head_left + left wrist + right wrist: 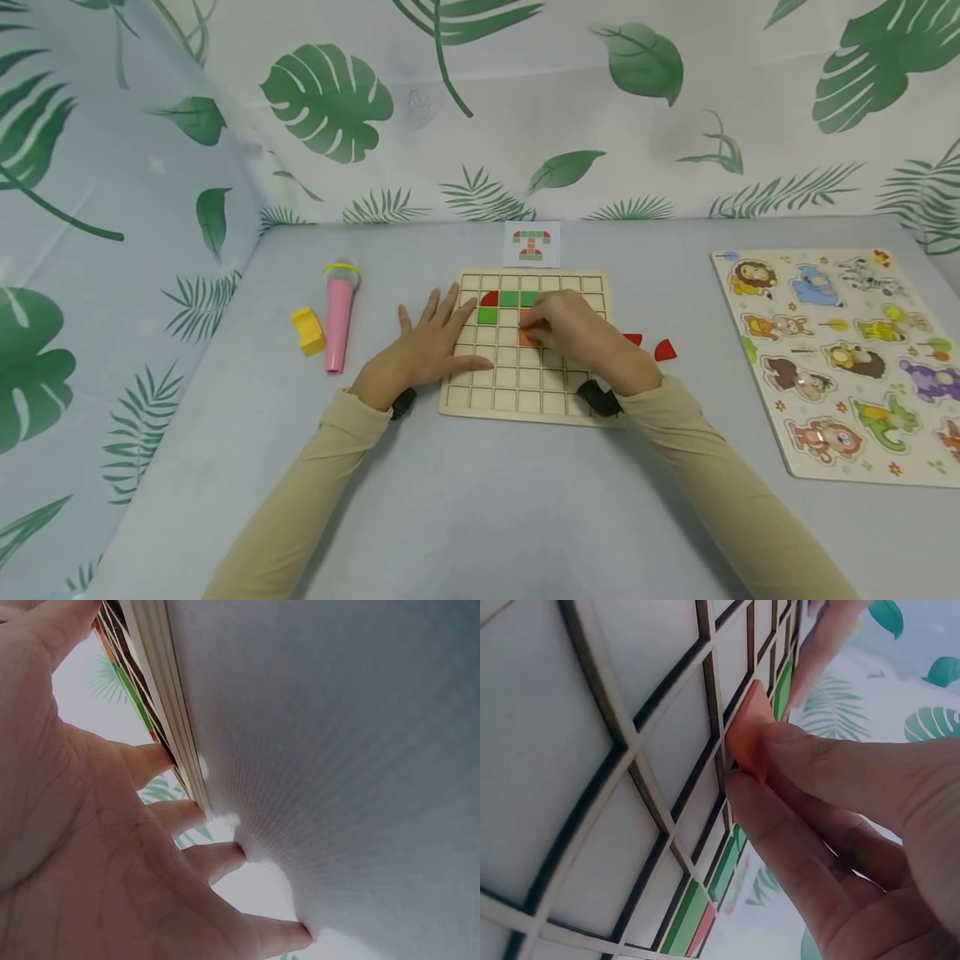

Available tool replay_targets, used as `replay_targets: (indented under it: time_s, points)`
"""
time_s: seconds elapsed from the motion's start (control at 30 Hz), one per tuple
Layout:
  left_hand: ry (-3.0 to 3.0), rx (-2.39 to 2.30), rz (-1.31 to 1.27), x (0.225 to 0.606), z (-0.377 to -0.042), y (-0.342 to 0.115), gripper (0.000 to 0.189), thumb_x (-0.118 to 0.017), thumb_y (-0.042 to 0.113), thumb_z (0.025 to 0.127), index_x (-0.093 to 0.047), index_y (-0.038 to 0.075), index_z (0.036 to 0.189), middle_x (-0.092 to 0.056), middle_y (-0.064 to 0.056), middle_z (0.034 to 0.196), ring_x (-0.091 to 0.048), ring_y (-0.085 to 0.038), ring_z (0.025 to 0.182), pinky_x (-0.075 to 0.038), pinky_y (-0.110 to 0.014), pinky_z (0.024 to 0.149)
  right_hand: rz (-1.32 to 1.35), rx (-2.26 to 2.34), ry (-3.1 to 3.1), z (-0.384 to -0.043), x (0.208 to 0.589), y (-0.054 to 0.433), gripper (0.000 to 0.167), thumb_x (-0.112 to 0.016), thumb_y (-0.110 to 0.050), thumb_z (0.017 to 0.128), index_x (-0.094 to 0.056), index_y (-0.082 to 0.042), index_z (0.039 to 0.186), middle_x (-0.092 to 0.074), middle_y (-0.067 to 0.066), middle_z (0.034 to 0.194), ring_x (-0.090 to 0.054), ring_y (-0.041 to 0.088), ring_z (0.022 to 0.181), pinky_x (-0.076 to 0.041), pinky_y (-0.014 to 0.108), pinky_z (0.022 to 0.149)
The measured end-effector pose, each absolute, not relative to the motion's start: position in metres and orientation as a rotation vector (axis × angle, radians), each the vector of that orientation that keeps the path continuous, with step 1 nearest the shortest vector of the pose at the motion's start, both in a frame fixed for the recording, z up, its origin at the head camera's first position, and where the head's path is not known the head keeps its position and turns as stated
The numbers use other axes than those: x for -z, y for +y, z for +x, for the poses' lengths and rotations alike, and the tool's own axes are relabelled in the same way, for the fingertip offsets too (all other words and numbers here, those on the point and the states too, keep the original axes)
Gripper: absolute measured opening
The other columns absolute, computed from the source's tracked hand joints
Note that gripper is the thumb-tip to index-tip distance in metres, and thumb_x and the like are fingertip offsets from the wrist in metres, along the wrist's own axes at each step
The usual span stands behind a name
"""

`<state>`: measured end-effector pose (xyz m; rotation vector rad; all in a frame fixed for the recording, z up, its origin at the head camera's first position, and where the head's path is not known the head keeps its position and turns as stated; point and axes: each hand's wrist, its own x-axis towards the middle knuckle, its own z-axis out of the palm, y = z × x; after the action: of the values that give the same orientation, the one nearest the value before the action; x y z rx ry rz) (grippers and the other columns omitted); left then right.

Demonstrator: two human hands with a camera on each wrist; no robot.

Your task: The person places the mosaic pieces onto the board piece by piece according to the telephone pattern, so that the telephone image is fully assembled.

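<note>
A wooden grid board (505,398) lies in front of me. In its upper rows sit a red quarter-circle tile (490,298) and several green square tiles (487,316). My right hand (566,325) is over the middle of the grid and hides part of it. Its thumb and fingers pinch an orange square tile (750,731), which is tilted against the grid in the right wrist view. My left hand (427,346) rests at the board's left edge with fingers spread and straight; the left wrist view shows fingertips touching the board edge and the tabletop.
Behind the board lies a card (532,244) with a tile pattern. Two red tiles (665,350) lie right of the board, one partly covered by the right arm. A pink toy microphone (340,321) and a yellow block (308,331) are left; an animal puzzle board (817,333) is right.
</note>
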<state>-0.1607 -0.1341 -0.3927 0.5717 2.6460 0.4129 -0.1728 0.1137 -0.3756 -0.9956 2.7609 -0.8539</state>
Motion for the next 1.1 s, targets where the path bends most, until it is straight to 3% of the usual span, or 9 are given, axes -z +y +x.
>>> replay_targets:
  time_s: [0.37,0.57,0.73,0.9,1.1]
  points:
    - [2.643,-0.439,0.566,0.391,-0.159,-0.134,0.101,-0.059,0.065,0.099,-0.007,0.017,0.170,0.014,-0.014,0.174,0.014,-0.040,0.159,0.009,-0.080,0.113,-1.024,0.865,2.760,-0.167,0.377,0.117,0.011,-0.075,0.010,0.090,-0.081,0.006,0.098,-0.074,0.014,0.092,-0.071,0.029,0.086,-0.061,0.040,0.077]
    - [2.651,-0.420,0.572,0.392,-0.160,-0.133,0.101,-0.059,0.066,0.099,-0.007,0.017,0.170,0.013,-0.014,0.174,0.014,-0.040,0.159,0.008,-0.080,0.113,-1.012,0.987,2.665,-0.155,0.373,0.135,0.021,-0.070,0.007,0.095,-0.077,0.007,0.115,-0.074,0.020,0.117,-0.072,0.036,0.106,-0.060,0.047,0.089]
    - [2.656,-0.429,0.572,0.392,-0.160,-0.134,0.101,-0.059,0.065,0.098,-0.007,0.017,0.170,0.013,-0.014,0.174,0.014,-0.040,0.159,0.009,-0.080,0.113,-1.024,0.983,2.676,-0.146,0.352,0.153,0.028,-0.071,-0.002,0.098,-0.073,0.004,0.126,-0.066,0.021,0.133,-0.065,0.040,0.121,-0.053,0.055,0.098]
    - [2.662,-0.433,0.572,0.392,-0.159,-0.134,0.101,-0.060,0.065,0.098,-0.008,0.017,0.170,0.013,-0.014,0.174,0.013,-0.040,0.159,0.010,-0.080,0.113,-1.093,0.888,2.665,-0.139,0.330,0.170,0.029,-0.075,-0.004,0.096,-0.075,-0.001,0.125,-0.068,0.013,0.130,-0.064,0.034,0.121,-0.052,0.054,0.100]
    - [2.659,-0.424,0.577,0.394,-0.160,-0.134,0.101,-0.059,0.065,0.099,-0.007,0.017,0.170,0.013,-0.014,0.174,0.013,-0.041,0.159,0.010,-0.080,0.113,-1.088,0.771,2.604,-0.131,0.322,0.197,0.022,-0.080,-0.006,0.092,-0.079,-0.008,0.114,-0.069,0.002,0.115,-0.067,0.024,0.105,-0.058,0.045,0.088]
